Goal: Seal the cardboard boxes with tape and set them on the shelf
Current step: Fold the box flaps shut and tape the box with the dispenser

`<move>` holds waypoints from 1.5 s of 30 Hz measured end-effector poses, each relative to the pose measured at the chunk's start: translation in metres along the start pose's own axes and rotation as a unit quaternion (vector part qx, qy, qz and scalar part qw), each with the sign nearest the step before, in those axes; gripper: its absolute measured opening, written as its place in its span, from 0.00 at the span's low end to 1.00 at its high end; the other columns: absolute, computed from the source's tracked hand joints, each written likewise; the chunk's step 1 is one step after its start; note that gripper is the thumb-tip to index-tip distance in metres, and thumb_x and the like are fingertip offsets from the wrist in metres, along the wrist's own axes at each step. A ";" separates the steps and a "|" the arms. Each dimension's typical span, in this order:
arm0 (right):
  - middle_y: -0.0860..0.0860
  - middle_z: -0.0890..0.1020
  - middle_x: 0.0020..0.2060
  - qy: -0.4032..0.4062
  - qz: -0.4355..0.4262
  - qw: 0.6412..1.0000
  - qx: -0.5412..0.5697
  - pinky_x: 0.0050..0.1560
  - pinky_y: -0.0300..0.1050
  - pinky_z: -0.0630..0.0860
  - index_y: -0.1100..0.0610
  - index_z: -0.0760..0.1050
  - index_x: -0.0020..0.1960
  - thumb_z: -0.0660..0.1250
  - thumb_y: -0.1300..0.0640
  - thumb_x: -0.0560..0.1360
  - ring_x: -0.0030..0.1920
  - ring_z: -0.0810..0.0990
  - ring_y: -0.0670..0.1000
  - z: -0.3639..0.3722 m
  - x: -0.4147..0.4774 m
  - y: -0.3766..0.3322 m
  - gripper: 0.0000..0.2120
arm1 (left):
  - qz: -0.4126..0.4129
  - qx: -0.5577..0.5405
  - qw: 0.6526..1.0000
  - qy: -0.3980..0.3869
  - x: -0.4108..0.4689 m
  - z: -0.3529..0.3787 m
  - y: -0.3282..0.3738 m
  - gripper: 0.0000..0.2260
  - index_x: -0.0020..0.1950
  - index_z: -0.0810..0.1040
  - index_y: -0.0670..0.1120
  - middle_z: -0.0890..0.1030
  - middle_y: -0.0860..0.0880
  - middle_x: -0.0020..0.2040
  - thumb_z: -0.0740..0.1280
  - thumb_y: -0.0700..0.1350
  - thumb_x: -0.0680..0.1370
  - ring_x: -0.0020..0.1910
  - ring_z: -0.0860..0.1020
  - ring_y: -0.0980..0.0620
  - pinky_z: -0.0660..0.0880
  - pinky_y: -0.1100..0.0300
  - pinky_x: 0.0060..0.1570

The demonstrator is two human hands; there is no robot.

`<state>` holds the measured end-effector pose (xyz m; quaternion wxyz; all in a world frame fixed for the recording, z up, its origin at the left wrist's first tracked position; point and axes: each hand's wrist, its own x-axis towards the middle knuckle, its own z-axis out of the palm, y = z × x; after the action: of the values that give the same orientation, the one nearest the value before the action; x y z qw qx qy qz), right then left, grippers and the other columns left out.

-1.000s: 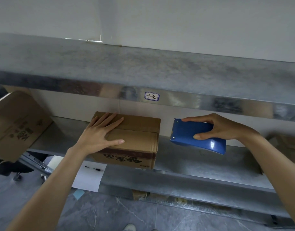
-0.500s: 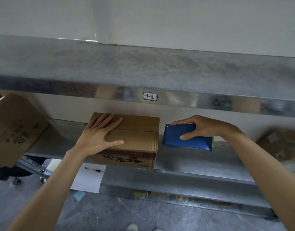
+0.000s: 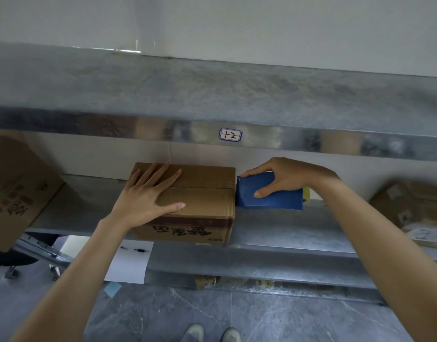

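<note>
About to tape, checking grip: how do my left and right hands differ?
The left hand lies flat, fingers straight, on the brown cardboard box; the right hand curls round the blue plastic tape dispenser. The left hand straddles the flap seam; the right hand is beside the box's right edge. Both reach into the metal shelf.

Shelf label and box print

A small white label (image 3: 230,135) with a blue border sits on the front edge of the upper shelf (image 3: 138,124); its handwritten marks read "1-2", or possibly "+2". The cardboard box (image 3: 202,201) on the lower shelf (image 3: 286,225) carries dark red characters on its front face, upside down and not legible. The tilted box (image 3: 15,188) at far left bears print too blurred to read.
</note>
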<state>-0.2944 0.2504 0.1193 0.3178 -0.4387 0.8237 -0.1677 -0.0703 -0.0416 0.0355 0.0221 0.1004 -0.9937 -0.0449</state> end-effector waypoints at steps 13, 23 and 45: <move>0.53 0.77 0.66 0.086 0.112 0.980 -0.140 0.52 0.51 0.77 0.37 0.62 0.75 0.70 0.42 0.74 0.59 0.77 0.58 0.057 0.024 0.013 0.33 | -0.008 -0.026 1.000 0.004 0.000 -0.002 0.002 0.44 0.79 0.48 0.66 0.46 0.57 0.82 0.40 0.83 0.66 0.81 0.43 0.53 0.44 0.47 0.79; 0.57 0.79 0.63 0.255 0.199 0.944 -0.058 0.51 0.50 0.76 0.39 0.52 0.79 0.65 0.42 0.79 0.55 0.80 0.61 0.143 0.043 0.052 0.34 | -0.009 -0.054 0.998 0.006 0.003 -0.001 0.000 0.43 0.79 0.51 0.66 0.49 0.57 0.82 0.45 0.82 0.67 0.81 0.45 0.53 0.44 0.46 0.79; 0.61 0.71 0.64 0.317 0.220 0.921 0.056 0.53 0.52 0.75 0.48 0.55 0.77 0.65 0.57 0.79 0.59 0.75 0.62 0.125 0.043 0.024 0.31 | 0.021 -0.080 0.995 0.054 -0.001 -0.014 -0.008 0.42 0.74 0.68 0.59 0.65 0.57 0.76 0.51 0.80 0.67 0.72 0.68 0.50 0.63 0.49 0.71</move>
<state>-0.2427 0.2285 -0.0031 0.0926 -0.1520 0.9464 -0.2696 -0.0668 -0.0504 0.0486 0.0843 0.0798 -0.9862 -0.1179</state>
